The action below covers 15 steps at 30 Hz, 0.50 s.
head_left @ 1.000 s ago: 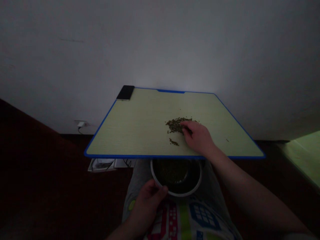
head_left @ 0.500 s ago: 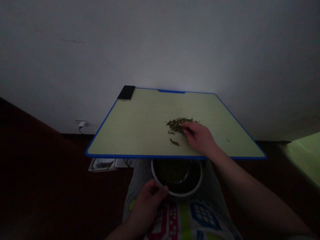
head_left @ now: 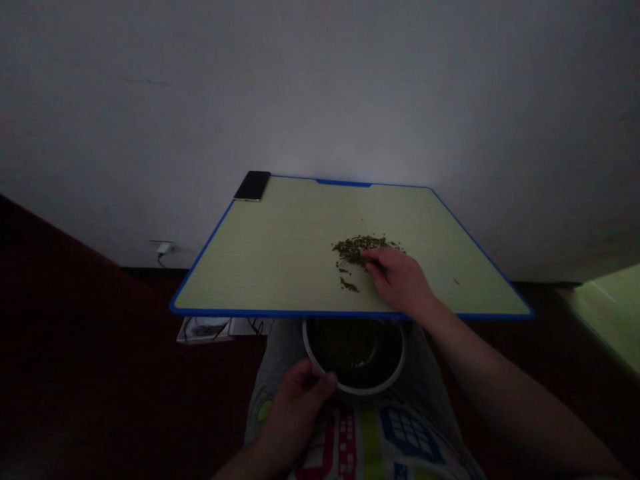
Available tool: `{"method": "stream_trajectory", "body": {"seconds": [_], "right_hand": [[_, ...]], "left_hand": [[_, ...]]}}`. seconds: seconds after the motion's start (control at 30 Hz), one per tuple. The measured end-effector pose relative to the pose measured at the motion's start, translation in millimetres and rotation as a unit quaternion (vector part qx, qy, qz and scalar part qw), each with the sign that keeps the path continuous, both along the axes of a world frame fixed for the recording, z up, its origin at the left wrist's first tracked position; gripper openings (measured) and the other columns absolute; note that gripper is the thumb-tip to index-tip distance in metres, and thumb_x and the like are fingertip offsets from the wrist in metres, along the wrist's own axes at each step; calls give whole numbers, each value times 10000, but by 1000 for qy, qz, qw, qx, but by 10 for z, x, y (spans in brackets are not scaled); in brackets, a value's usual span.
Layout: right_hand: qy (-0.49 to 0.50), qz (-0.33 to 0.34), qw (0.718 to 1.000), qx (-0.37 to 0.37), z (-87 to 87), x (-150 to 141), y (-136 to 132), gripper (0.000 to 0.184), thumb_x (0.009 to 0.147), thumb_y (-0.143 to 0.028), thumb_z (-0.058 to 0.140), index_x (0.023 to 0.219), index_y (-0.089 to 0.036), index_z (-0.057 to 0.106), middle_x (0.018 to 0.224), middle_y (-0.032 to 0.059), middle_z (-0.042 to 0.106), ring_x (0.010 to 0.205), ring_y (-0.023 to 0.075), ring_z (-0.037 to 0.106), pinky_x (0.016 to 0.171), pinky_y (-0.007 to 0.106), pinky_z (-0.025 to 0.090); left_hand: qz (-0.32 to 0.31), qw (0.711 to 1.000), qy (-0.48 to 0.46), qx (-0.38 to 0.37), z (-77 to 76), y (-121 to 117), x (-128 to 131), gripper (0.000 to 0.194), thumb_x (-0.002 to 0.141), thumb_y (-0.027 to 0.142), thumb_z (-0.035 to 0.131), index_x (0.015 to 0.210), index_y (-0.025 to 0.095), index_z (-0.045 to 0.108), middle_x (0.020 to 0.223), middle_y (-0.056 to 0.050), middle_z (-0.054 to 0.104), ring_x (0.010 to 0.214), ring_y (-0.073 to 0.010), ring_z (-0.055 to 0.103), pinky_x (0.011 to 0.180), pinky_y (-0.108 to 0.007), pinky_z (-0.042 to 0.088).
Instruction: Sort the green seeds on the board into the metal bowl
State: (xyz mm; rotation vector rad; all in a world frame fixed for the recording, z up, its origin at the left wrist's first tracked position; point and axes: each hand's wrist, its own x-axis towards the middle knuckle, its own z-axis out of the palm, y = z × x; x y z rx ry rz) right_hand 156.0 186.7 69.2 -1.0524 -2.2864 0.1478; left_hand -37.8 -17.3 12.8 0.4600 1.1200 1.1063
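Observation:
On the pale table top [head_left: 280,253] lies a loose pile of small greenish-brown dried bits [head_left: 353,248], with a few strays below it. My right hand [head_left: 395,273] is at the pile's near right edge, thumb and fingertips drawn together among the bits. Whatever the pinch holds is too small to make out. On my lap, partly under the table edge, rests a bowl [head_left: 387,373] with a light rim and dark inside. Similar greenish bits [head_left: 347,343] lie in it. My left hand [head_left: 300,407] grips the bowl's near left rim, thumb on top and fingers outside.
A dark phone [head_left: 253,186] lies at the table's far left corner. The table's blue edge [head_left: 250,312] overhangs the bowl. A white plug [head_left: 164,249] is in the wall at left, and a white box with cables [head_left: 205,329] sits below the table.
My right hand has shifted slightly down, its fingertips still at the pile, and more bits show above the knuckles. The left hand and bowl stay where they were.

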Motion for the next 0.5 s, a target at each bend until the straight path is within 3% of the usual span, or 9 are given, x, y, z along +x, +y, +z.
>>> {"method": "stream_trajectory", "body": {"seconds": [0.2, 0.33, 0.5], "right_hand": [[-5, -19, 1000, 2, -26, -30, 1, 313, 982, -192, 547, 1180, -199, 790, 1139, 119, 833, 1078, 287, 781, 975, 473, 627], [-2, -19, 1000, 7, -39, -52, -15, 328, 977, -175, 537, 1189, -188, 787, 1156, 132, 830, 1092, 289, 778, 987, 480, 621], [5, -54, 998, 9, -29, -33, -35, 328, 973, -184, 535, 1182, -206, 787, 1162, 135, 829, 1103, 311, 773, 983, 526, 618]], "left_hand": [[2, 1000, -15, 2, -94, -11, 0, 520, 633, 621, 980, 878, 190, 824, 825, -72, 862, 842, -255, 794, 876, -371, 605], [4, 1000, -15, 3, -43, -6, 3, 505, 621, 603, 989, 859, 189, 825, 826, -75, 865, 850, -277, 801, 899, -412, 608], [10, 1000, -10, 9, 12, -2, 7, 452, 627, 596, 991, 786, 210, 819, 758, -43, 843, 791, -239, 775, 846, -369, 604]]}}
